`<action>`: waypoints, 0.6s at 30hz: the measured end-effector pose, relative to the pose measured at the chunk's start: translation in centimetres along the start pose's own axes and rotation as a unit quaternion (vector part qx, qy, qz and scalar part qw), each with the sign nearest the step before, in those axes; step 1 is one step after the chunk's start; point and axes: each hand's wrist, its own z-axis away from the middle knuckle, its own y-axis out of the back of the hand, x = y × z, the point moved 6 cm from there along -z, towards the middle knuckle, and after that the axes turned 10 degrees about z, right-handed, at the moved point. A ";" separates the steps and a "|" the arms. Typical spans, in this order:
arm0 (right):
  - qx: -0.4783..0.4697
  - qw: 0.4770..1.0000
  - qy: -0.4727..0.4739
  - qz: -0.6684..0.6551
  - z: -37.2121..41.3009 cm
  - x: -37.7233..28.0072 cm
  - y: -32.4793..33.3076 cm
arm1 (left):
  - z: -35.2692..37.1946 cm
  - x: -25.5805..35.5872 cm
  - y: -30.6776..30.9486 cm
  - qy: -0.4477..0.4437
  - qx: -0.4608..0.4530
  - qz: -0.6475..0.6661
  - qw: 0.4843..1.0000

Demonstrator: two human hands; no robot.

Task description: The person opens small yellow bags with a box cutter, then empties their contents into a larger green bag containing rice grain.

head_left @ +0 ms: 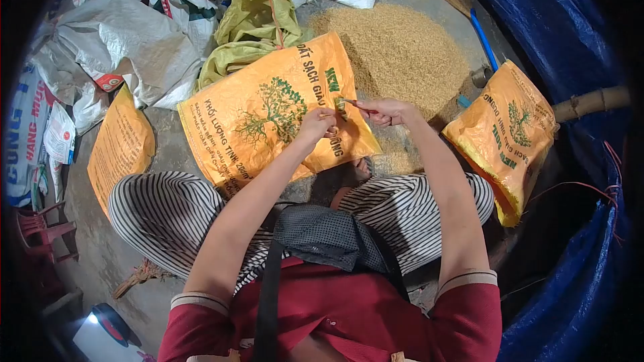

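An orange printed sack [231,137] lies flat across the floor in front of my legs, with a green tree and dark lettering on it. My left hand [318,125] is over the sack's right part, fingers closed in a pinch; what they hold is too small to make out. Just right of it, my right hand [389,112] grips a small, slim dark object [355,102] that points left over the lettering. Its exact kind does not show. The two hands are close but apart.
Behind the sack is a heap of rice husks [409,47]. A second orange sack [503,131] stands at right, a third orange sack [121,144] lies left. White sacks [127,40] and a green sack [258,20] are piled back left. Blue tarpaulin [557,27] hangs at right, near a blue handle [483,39].
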 end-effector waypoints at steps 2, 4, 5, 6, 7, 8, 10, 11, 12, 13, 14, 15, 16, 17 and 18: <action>-0.033 0.999 0.019 0.018 0.2 -1.0 -1.3 | 0.1 0.4 -0.5 0.004 0.005 0.014 1.000; -0.026 0.999 0.025 0.026 0.3 -1.5 -2.2 | -0.1 0.5 -1.1 0.014 0.004 0.064 0.998; -0.020 0.999 0.032 0.032 0.5 -1.7 -2.5 | -0.2 0.4 -1.0 0.012 0.005 0.065 0.998; -0.020 0.999 0.032 0.033 0.6 -1.8 -2.7 | -0.3 -0.1 -1.2 0.039 -0.013 0.103 0.994; -0.019 0.999 0.034 0.032 0.9 -1.9 -2.9 | -0.2 -0.5 -1.5 0.067 -0.032 0.140 0.987; -0.018 0.999 0.035 0.029 1.1 -2.0 -3.1 | -0.2 -0.6 -1.5 0.067 -0.033 0.142 0.987; -0.029 0.998 0.047 0.023 1.6 -2.2 -3.6 | -0.3 -0.7 -1.1 0.040 -0.015 0.180 0.983; -0.042 0.997 0.060 0.016 1.8 -2.4 -3.9 | -0.5 -0.9 -1.0 0.039 -0.015 0.182 0.982; -0.041 0.997 0.060 0.017 1.9 -2.4 -4.2 | -0.7 -1.0 -0.8 0.035 -0.020 0.172 0.984; -0.032 0.998 0.059 0.010 2.1 -2.5 -4.4 | -0.8 -1.0 -0.8 0.031 -0.023 0.162 0.986; -0.023 0.998 0.058 0.003 2.2 -2.6 -4.6 | -0.7 -1.0 -0.8 0.030 -0.023 0.162 0.986; -0.023 0.998 0.058 0.004 2.2 -2.9 -4.9 | -0.6 -1.0 -1.0 0.026 -0.039 0.156 0.987; -0.025 0.998 0.059 -0.006 2.1 -3.0 -5.1 | -0.4 -0.7 -1.3 0.021 -0.054 0.150 0.987; -0.027 0.998 0.059 -0.015 2.1 -3.2 -5.2 | -0.1 -0.6 -1.6 0.020 -0.055 0.150 0.987; -0.026 0.998 0.060 -0.015 2.2 -3.3 -5.3 | 0.1 -0.6 -1.7 0.028 -0.044 0.138 0.989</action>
